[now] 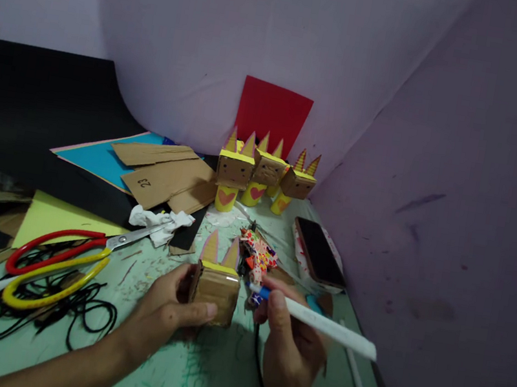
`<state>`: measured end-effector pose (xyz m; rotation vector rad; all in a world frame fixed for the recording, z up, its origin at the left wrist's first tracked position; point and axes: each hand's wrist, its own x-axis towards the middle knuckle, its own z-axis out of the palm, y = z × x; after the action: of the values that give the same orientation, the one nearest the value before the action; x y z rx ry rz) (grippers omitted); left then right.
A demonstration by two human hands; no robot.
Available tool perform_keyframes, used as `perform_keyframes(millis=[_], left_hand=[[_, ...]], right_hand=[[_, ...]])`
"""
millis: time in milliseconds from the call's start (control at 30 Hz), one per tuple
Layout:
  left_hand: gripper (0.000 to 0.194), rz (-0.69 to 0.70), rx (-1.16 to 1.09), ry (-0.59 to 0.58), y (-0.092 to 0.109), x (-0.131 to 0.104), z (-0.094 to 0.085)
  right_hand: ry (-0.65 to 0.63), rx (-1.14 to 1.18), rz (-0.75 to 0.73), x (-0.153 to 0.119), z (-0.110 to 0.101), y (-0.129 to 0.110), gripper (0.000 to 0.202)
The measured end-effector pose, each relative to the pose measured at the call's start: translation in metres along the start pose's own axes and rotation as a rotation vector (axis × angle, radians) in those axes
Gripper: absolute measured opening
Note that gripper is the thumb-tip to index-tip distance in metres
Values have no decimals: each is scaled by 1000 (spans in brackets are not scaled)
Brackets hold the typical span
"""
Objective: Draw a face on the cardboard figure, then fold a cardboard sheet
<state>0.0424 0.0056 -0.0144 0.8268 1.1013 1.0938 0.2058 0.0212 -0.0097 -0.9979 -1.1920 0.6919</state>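
Observation:
A small cardboard box head (214, 294) with a yellow top and two pointed pink-edged ears is in my left hand (177, 305), the thumb lying across its front. That front face looks plain brown with shiny tape. My right hand (288, 342) is closed around a white marker (330, 327), whose blue end points left, close to the box's right side. Marker and box appear apart. Behind them stand several finished figures (233, 173) with cardboard faces, pointed ears and yellow bodies bearing hearts.
Red-and-yellow scissors (59, 257) lie on black cord (91, 317) at the left. Cardboard pieces (167, 179), crumpled white tissue (167, 228) and yellow paper (62, 221) lie behind. A phone (318, 249) rests at the right near the wall (450, 250). Red paper (271, 114) stands at the back.

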Motion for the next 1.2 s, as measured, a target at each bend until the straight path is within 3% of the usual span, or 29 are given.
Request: perform_keyframes(millis=[467, 700, 1033, 1200], left_hand=[[61, 18, -47, -26, 3, 0, 1], [62, 28, -55, -24, 3, 0, 1], [62, 11, -31, -10, 3, 0, 0], [63, 25, -46, -26, 1, 0, 0]], right_hand=[[-20, -165, -49, -4, 14, -12, 20], [-133, -200, -183, -1, 8, -4, 16], [-148, -228, -331, 2, 6, 1, 11], [-215, -256, -395, 3, 4, 2, 12]])
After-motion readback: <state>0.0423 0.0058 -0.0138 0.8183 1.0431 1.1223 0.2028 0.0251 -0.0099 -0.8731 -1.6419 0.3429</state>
